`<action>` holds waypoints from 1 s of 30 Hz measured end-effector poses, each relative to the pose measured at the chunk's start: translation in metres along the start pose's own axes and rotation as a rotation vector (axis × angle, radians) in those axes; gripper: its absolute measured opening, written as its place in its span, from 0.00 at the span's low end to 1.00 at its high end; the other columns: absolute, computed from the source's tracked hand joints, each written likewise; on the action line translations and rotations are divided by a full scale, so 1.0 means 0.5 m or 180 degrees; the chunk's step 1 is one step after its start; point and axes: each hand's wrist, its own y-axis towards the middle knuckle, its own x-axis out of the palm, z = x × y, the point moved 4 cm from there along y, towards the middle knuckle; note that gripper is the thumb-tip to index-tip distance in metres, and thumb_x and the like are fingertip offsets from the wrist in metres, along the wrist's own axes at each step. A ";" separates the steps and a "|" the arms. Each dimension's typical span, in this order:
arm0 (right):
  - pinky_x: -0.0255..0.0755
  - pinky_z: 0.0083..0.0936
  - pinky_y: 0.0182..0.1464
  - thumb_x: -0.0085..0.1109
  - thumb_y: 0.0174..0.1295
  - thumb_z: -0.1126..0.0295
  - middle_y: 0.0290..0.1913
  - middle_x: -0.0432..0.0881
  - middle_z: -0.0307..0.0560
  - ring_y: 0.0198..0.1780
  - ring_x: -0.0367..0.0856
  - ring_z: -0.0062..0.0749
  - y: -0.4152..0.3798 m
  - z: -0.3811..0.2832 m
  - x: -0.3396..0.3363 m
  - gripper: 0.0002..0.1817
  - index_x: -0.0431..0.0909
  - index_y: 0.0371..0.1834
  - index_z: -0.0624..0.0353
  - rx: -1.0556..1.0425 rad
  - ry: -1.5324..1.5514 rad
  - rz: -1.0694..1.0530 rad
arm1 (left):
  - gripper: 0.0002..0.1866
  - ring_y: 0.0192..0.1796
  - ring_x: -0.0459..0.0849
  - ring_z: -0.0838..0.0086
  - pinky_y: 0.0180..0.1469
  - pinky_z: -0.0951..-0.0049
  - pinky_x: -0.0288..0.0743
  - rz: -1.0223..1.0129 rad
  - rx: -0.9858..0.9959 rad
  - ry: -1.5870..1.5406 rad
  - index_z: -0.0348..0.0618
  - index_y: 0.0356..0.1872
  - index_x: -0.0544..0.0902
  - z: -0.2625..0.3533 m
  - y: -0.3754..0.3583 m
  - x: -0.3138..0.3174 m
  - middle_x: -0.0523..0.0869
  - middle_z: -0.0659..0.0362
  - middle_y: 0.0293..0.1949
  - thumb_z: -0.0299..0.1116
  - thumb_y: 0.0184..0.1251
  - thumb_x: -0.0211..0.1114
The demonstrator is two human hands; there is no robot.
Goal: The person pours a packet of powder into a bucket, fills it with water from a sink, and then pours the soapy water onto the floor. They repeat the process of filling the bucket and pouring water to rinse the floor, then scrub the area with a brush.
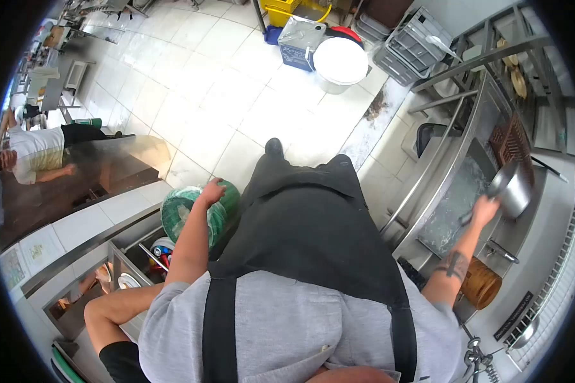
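My right hand [484, 211] grips the handle of a metal saucepan [516, 189], holding it tilted over the far side of the steel sink [457, 201]. Cloudy, foamy water stands in the sink basin. A brown plastic rack [512, 147] is just beyond the saucepan, and a round brown container [481, 283] sits nearer my body. On the other side, my left hand [213, 191] hangs over a green bin [231, 199] with a pale liner. Its fingers are loosely bent and apart, with nothing visible in them.
A white-lidded bucket [340, 62], a blue-and-white tin [300, 43] and grey crates [416, 43] stand ahead on the tiled floor [236, 83]. At my left are a counter edge [102, 220] and a co-worker's bent bare limb [112, 314]. Another person [38, 150] stands beyond the counter.
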 end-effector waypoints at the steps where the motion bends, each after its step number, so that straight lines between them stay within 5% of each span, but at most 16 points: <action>1: 0.75 0.46 0.53 0.57 0.54 0.67 0.42 0.84 0.66 0.48 0.83 0.60 -0.026 0.120 0.038 0.17 0.80 0.41 0.71 0.0162 -0.0634 -0.0344 | 0.26 0.38 0.87 0.65 0.43 0.65 0.79 -0.0049 0.0024 0.0143 0.36 0.63 0.74 0.007 -0.010 0.002 0.87 0.46 0.41 0.32 0.63 0.63; 3: 0.77 0.46 0.49 0.57 0.55 0.68 0.40 0.85 0.66 0.46 0.85 0.57 -0.053 0.392 0.147 0.16 0.83 0.39 0.70 0.0524 -0.1290 -0.1439 | 0.26 0.38 0.87 0.64 0.43 0.64 0.79 -0.0040 -0.0002 0.0284 0.36 0.63 0.75 0.019 -0.040 -0.004 0.87 0.46 0.42 0.31 0.63 0.63; 6: 0.80 0.41 0.37 0.54 0.57 0.71 0.32 0.86 0.62 0.35 0.88 0.50 -0.139 0.500 0.230 0.13 0.83 0.28 0.71 0.0937 -0.2094 -0.2971 | 0.25 0.46 0.87 0.57 0.51 0.61 0.78 -0.0237 0.0057 0.1297 0.35 0.60 0.77 0.034 -0.073 -0.058 0.86 0.42 0.47 0.35 0.62 0.63; 7: 0.80 0.41 0.37 0.54 0.57 0.71 0.32 0.86 0.62 0.35 0.88 0.50 -0.166 0.548 0.290 0.13 0.83 0.28 0.71 0.0789 -0.1996 -0.3047 | 0.25 0.50 0.85 0.55 0.56 0.60 0.76 -0.0189 0.0365 0.1779 0.34 0.59 0.78 0.043 -0.071 -0.074 0.85 0.41 0.50 0.37 0.61 0.63; 8: 0.78 0.36 0.32 0.56 0.57 0.69 0.30 0.84 0.54 0.31 0.85 0.42 -0.193 0.591 0.347 0.11 0.82 0.29 0.67 0.1615 -0.1007 -0.2815 | 0.26 0.54 0.83 0.52 0.60 0.60 0.74 -0.0127 0.0660 0.2261 0.34 0.57 0.79 0.051 -0.072 -0.088 0.84 0.40 0.52 0.39 0.61 0.62; 10: 0.74 0.29 0.34 0.56 0.59 0.67 0.32 0.80 0.45 0.33 0.81 0.34 -0.228 0.530 0.407 0.09 0.80 0.36 0.61 0.2807 0.1114 -0.2386 | 0.27 0.60 0.79 0.50 0.64 0.60 0.71 0.0230 0.0711 0.2242 0.33 0.55 0.81 0.075 -0.066 -0.127 0.83 0.41 0.55 0.42 0.59 0.61; 12: 0.71 0.27 0.44 0.53 0.63 0.68 0.42 0.79 0.43 0.44 0.77 0.32 -0.286 0.356 0.325 0.12 0.79 0.47 0.57 0.2934 0.2238 -0.2183 | 0.26 0.60 0.79 0.50 0.63 0.60 0.72 0.0330 0.0844 0.2333 0.33 0.56 0.80 0.120 -0.056 -0.153 0.82 0.41 0.56 0.40 0.59 0.61; 13: 0.70 0.25 0.50 0.52 0.65 0.68 0.48 0.78 0.42 0.50 0.75 0.31 -0.330 0.238 0.218 0.15 0.78 0.53 0.56 0.2830 0.2411 -0.2058 | 0.25 0.60 0.79 0.50 0.63 0.60 0.72 0.0431 0.0884 0.2172 0.34 0.56 0.81 0.138 -0.052 -0.163 0.82 0.41 0.56 0.39 0.59 0.61; 15: 0.67 0.26 0.53 0.49 0.65 0.70 0.46 0.75 0.36 0.53 0.73 0.27 -0.393 0.177 0.151 0.14 0.77 0.52 0.54 0.1037 0.2805 -0.1488 | 0.25 0.60 0.79 0.50 0.63 0.60 0.72 0.0540 0.0947 0.1983 0.34 0.55 0.81 0.170 -0.037 -0.162 0.82 0.41 0.56 0.39 0.59 0.60; 16: 0.67 0.26 0.53 0.49 0.65 0.70 0.46 0.75 0.36 0.53 0.73 0.27 -0.425 0.100 0.102 0.14 0.77 0.52 0.54 0.0992 0.2826 -0.1493 | 0.24 0.60 0.79 0.50 0.63 0.60 0.72 0.0542 0.1063 0.1891 0.35 0.55 0.81 0.180 -0.025 -0.154 0.82 0.42 0.56 0.39 0.60 0.60; 17: 0.66 0.21 0.41 0.47 0.66 0.71 0.34 0.72 0.35 0.39 0.71 0.24 -0.436 -0.002 0.026 0.05 0.74 0.38 0.53 0.1302 0.3274 -0.0940 | 0.24 0.60 0.79 0.50 0.63 0.59 0.71 0.0538 0.1177 0.1800 0.36 0.54 0.82 0.187 -0.018 -0.144 0.82 0.42 0.56 0.40 0.60 0.60; 19: 0.65 0.17 0.28 0.45 0.67 0.72 0.23 0.69 0.34 0.24 0.68 0.22 -0.415 -0.066 -0.051 0.11 0.70 0.24 0.53 0.1585 0.3699 -0.0384 | 0.23 0.60 0.79 0.50 0.64 0.59 0.71 0.0424 0.1199 0.1832 0.37 0.54 0.82 0.195 -0.010 -0.112 0.82 0.42 0.56 0.40 0.60 0.60; 21: 0.66 0.18 0.38 0.46 0.64 0.66 0.33 0.71 0.37 0.39 0.72 0.21 -0.393 -0.094 -0.082 0.09 0.76 0.37 0.55 0.0803 0.3683 -0.1013 | 0.23 0.60 0.79 0.50 0.64 0.59 0.71 0.0247 0.1235 0.1890 0.37 0.53 0.82 0.188 -0.010 -0.096 0.82 0.42 0.56 0.40 0.60 0.60; 23: 0.56 0.18 0.20 0.43 0.68 0.72 0.19 0.59 0.34 0.17 0.57 0.19 -0.246 0.114 0.111 0.17 0.60 0.18 0.51 0.1294 0.5181 -0.2250 | 0.23 0.61 0.78 0.50 0.65 0.59 0.69 0.0059 0.1215 0.1916 0.37 0.54 0.82 0.178 -0.006 -0.064 0.82 0.42 0.57 0.39 0.59 0.60; 25: 0.44 0.23 0.12 0.41 0.69 0.66 0.15 0.53 0.31 0.13 0.48 0.19 -0.167 0.116 0.099 0.20 0.56 0.16 0.47 0.1684 0.5006 -0.2102 | 0.24 0.57 0.81 0.50 0.61 0.59 0.74 -0.0173 0.1190 0.1735 0.37 0.54 0.83 0.100 0.074 -0.044 0.83 0.43 0.54 0.40 0.58 0.62; 30: 0.61 0.20 0.17 0.46 0.71 0.71 0.17 0.63 0.35 0.14 0.59 0.22 -0.001 -0.017 -0.018 0.15 0.63 0.23 0.54 0.1384 0.5337 -0.2930 | 0.21 0.58 0.80 0.51 0.62 0.61 0.73 -0.0090 0.0909 0.1540 0.38 0.51 0.83 0.079 0.055 -0.020 0.84 0.43 0.54 0.39 0.59 0.63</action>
